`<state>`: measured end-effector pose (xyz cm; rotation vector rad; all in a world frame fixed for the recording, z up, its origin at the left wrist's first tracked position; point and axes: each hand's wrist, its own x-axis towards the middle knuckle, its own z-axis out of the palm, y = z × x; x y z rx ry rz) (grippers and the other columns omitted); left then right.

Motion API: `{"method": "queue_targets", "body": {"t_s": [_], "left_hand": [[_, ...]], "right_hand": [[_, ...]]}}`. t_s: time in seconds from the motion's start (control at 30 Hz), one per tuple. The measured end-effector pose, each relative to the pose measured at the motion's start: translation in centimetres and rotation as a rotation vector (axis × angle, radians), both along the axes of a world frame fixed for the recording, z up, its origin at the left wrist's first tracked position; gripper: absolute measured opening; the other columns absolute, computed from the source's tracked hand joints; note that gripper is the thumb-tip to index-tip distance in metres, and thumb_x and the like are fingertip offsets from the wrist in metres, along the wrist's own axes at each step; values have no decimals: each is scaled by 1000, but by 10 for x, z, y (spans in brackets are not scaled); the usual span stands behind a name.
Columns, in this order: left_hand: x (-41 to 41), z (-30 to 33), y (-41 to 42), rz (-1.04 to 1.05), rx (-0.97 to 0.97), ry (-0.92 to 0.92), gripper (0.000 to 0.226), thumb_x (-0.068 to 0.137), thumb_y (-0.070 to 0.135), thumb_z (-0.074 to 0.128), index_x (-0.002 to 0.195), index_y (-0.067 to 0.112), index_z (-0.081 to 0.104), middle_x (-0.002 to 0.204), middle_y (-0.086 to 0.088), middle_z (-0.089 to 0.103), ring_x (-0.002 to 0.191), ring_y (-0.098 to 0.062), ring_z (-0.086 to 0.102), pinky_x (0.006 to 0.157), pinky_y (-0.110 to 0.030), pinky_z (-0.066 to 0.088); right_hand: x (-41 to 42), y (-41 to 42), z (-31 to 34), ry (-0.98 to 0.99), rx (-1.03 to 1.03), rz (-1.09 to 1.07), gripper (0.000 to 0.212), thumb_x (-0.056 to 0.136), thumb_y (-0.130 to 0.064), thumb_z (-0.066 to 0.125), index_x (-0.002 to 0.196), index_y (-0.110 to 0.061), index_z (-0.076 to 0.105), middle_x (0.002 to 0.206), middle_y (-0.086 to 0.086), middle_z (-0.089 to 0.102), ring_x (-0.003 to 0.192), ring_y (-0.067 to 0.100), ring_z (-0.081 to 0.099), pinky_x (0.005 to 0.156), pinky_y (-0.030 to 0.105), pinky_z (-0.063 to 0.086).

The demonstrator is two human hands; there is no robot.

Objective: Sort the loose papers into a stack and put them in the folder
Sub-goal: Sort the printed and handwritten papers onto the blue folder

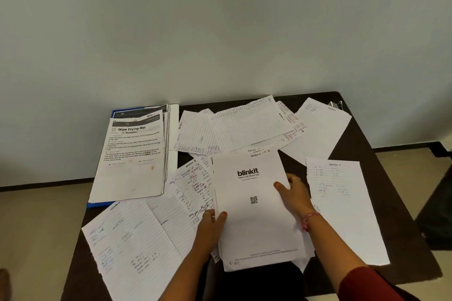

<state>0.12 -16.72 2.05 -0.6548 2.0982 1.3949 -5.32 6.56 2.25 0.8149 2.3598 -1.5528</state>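
Papers (256,212) in a half-built stack mid-tabletop (381,154) sit gripped between my left hand (210,225) and right hand (293,193); gathering's underway, so next I'd add the scattered sheets, then reach the blue folder (101,203).

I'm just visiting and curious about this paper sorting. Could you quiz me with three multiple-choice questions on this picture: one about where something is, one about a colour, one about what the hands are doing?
1. Where is the sheet headed "Wipe Drying Mat"?
A. far left of the table
B. far right
C. under the hands

2. What colour is the folder under that pile?
A. red
B. blue
C. green

3. How is the blinkit sheet held?
A. lying untouched
B. one hand only
C. both hands at its sides

Answers: 1 A, it tops the left pile. 2 B, a blue edge shows. 3 C, left hand and right hand grip its edges.
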Motion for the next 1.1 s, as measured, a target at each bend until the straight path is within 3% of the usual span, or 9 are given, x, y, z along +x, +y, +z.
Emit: {"method": "queue_targets", "body": {"t_s": [0.1,0.23,0.4,0.53,0.7,0.8,0.87,0.93,1.1], "left_hand": [[0,0,1,-12,-12,18,31,97,24,51,123,9,45,118,-5,58,100,-18,54,81,-28,42],[2,2,3,-32,-34,69,30,99,16,45,128,6,44,119,-5,55,101,-16,51,83,-26,40],[8,6,3,43,31,106,31,101,12,40,132,11,43,128,-5,55,109,-20,54,97,-35,44],[8,12,0,126,93,96,36,102,14,39,137,16,40,129,1,49,114,-19,50,104,-38,41],[3,19,-10,174,186,108,31,100,21,43,130,23,47,131,-1,57,114,-21,57,101,-47,46],[-4,29,-15,167,205,151,36,101,21,42,138,18,42,131,-1,54,115,-21,54,97,-34,44],[-11,38,-20,169,235,210,28,100,22,46,128,18,47,127,-3,57,108,-17,57,88,-27,45],[-17,51,-24,169,275,275,24,97,20,54,120,17,47,122,-4,59,102,-12,59,82,-21,48],[-39,83,-34,149,172,504,49,89,11,64,131,18,39,121,4,53,109,-13,53,91,-28,43]], "right_hand": [[2,-6,0,11,-11,-17,39,90,-15,63,126,-7,50,105,-1,57,92,16,58,70,20,46],[4,-10,-1,44,-22,-57,41,91,-13,62,128,-9,47,109,4,63,89,13,59,59,10,39],[7,-7,-2,64,-24,-30,39,89,-18,64,126,-14,54,119,5,59,101,16,58,78,22,47],[9,6,-14,69,-38,6,43,76,-42,66,117,-32,60,117,3,62,97,13,65,85,36,57],[11,-3,22,81,-272,-37,29,90,-19,64,117,-24,53,108,-5,65,92,8,65,72,24,53],[6,-8,32,116,-291,56,24,93,-15,59,117,-21,58,111,-2,68,97,13,66,82,29,54],[2,-13,39,125,-307,71,24,94,-14,57,117,-21,59,114,1,67,102,18,65,90,36,53],[-4,-20,47,160,-298,118,24,95,-13,56,118,-19,59,114,0,67,103,17,65,88,31,53],[-18,-49,71,282,-320,125,28,95,-15,55,123,-14,55,115,2,65,105,17,62,85,26,50]]}}
